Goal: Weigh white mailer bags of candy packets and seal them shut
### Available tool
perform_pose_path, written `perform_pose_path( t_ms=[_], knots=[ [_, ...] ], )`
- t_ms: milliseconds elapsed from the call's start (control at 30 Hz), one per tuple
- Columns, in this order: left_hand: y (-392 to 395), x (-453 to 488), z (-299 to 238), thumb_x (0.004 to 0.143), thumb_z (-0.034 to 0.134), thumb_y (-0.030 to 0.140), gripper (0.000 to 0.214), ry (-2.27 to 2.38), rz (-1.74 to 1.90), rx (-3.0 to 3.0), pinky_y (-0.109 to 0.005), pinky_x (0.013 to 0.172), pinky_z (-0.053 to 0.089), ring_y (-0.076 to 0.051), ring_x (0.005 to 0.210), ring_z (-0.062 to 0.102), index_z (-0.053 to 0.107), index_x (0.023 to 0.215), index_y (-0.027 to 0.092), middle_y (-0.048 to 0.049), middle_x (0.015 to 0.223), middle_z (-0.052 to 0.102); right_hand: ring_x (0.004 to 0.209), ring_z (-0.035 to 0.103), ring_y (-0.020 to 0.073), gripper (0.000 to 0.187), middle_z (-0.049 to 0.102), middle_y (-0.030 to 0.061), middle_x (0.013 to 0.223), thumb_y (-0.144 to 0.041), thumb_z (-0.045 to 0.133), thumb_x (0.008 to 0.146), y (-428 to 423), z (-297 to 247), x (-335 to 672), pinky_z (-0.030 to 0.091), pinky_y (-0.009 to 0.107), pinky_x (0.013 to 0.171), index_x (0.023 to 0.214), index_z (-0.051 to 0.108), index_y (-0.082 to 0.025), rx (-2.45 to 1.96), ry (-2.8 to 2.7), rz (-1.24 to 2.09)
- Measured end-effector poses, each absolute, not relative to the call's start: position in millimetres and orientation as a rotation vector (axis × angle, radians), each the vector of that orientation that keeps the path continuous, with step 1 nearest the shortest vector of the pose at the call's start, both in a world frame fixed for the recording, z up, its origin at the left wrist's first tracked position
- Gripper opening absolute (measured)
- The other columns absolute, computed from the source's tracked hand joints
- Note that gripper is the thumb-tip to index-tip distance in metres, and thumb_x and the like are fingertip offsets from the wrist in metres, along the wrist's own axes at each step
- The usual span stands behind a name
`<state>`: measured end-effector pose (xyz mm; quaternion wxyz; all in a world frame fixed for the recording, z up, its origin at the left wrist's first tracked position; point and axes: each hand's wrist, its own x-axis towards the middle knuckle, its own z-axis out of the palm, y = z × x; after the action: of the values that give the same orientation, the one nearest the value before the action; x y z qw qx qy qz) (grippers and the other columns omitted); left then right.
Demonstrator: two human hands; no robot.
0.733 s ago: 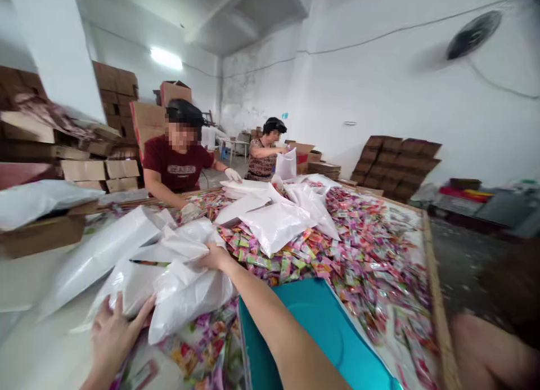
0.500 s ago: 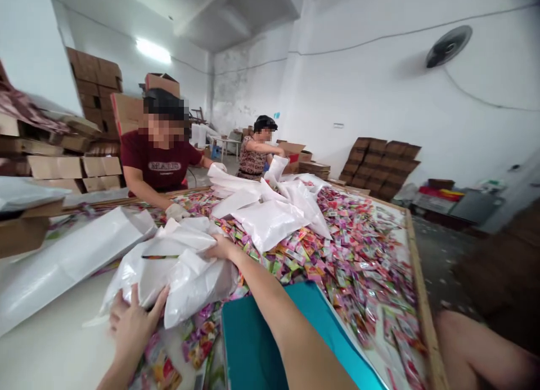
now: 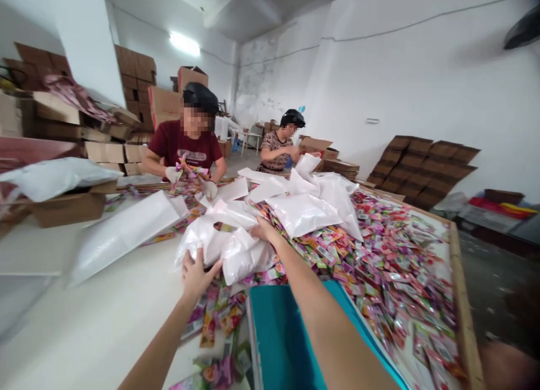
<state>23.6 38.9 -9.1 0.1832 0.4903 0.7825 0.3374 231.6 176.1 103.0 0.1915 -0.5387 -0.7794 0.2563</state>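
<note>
Head: both hands on white bag point(image 3: 230, 246)

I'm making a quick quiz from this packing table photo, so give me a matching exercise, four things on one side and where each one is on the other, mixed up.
Things:
1. left hand
2. right hand
3. teal bin
4. flattened brown cartons

Places:
A. against the far right wall
B. at the near table edge, under the right forearm
C. on the near side of the white plastic bag
D. on the far side of that bag

Pairs: 1-C, 2-D, 3-B, 4-A
</note>
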Motion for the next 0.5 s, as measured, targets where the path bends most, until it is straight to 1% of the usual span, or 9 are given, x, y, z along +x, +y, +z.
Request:
perform_pose_path(
  t_ms=[67, 133, 200, 267, 300, 400, 500],
  knots=[
    [34.2, 10.8, -10.8, 0.073, 0.049, 0.066, 0.086, 2.135, 0.978, 1.46, -0.055, 0.105, 0.025, -0.041, 0.139, 0.013, 0.028, 0.14, 0.017, -0.0249, 0.149, 0.013, 0.09, 0.061, 0.0216, 0.049, 0.066, 0.01, 0.103, -0.016, 0.068, 0.064, 162.1, 120.0, 226.9, 0.047, 0.031, 0.078, 0.112, 0.056, -0.014, -1.559, -2.185, 0.604],
    [29.0, 0.1, -12.4, 0.075, 0.049, 0.062, 0.081, 2.089, 1.028, 1.542, -0.051, 0.109, 0.021, -0.035, 0.141, 0.009, 0.031, 0.139, 0.015, -0.0239, 0.148, 0.018, 0.097, 0.059, 0.0241, 0.05, 0.063, 0.0134, 0.109, -0.015, 0.066, 0.067, 143.3, 139.3, 219.4, 0.044, 0.034, 0.084, 0.116, 0.053, -0.014, -1.563, -2.169, 0.462],
    [23.8, -6.8, -13.8, 0.076, 0.048, 0.06, 0.079, 2.067, 1.076, 1.548, -0.049, 0.111, 0.017, -0.033, 0.142, 0.007, 0.032, 0.139, 0.014, -0.0225, 0.147, 0.021, 0.103, 0.056, 0.0243, 0.04, 0.062, 0.0136, 0.112, -0.017, 0.057, 0.075, 118.7, 153.6, 205.1, 0.041, 0.035, 0.088, 0.115, 0.054, -0.015, -1.526, -2.141, 0.343],
    [18.7, -10.0, -14.1, 0.073, 0.051, 0.059, 0.079, 2.041, 1.136, 1.479, -0.05, 0.111, 0.017, -0.033, 0.142, 0.008, 0.034, 0.138, 0.016, -0.0205, 0.148, 0.023, 0.099, 0.058, 0.0239, 0.027, 0.065, 0.0114, 0.104, -0.021, 0.052, 0.08, 90.2, 158.2, 182.7, 0.041, 0.034, 0.087, 0.105, 0.06, -0.017, -1.473, -2.189, 0.251],
    [16.2, -10.6, -13.5, 0.071, 0.053, 0.059, 0.079, 2.026, 1.169, 1.44, -0.05, 0.111, 0.017, -0.034, 0.141, 0.009, 0.037, 0.136, 0.018, -0.0192, 0.147, 0.026, 0.096, 0.059, 0.0242, 0.024, 0.067, 0.0111, 0.1, -0.024, 0.053, 0.08, 76.3, 157.1, 169.2, 0.041, 0.035, 0.086, 0.101, 0.062, -0.017, -1.442, -2.259, 0.191],
    [7.6, -12.4, -5.8, 0.065, 0.058, 0.056, 0.073, 2.018, 1.266, 1.348, -0.049, 0.109, 0.025, -0.034, 0.138, 0.022, 0.047, 0.126, 0.018, -0.0174, 0.141, 0.038, 0.091, 0.061, 0.0245, 0.023, 0.069, 0.0117, 0.094, -0.024, 0.059, 0.077, 44.4, 153.0, 128.7, 0.043, 0.033, 0.08, 0.097, 0.065, -0.016, -1.35, -2.478, 0.007],
    [-5.2, -18.0, 12.3, 0.065, 0.055, 0.059, 0.064, 2.071, 1.378, 1.262, -0.045, 0.098, 0.04, -0.034, 0.125, 0.044, 0.053, 0.113, 0.016, -0.0179, 0.123, 0.055, 0.08, 0.064, 0.0212, 0.017, 0.071, 0.0105, 0.085, -0.021, 0.055, 0.079, 32.3, 170.8, 101.9, 0.043, 0.029, 0.069, 0.09, 0.067, -0.016, -1.295, -2.51, -0.028]
  ],
)
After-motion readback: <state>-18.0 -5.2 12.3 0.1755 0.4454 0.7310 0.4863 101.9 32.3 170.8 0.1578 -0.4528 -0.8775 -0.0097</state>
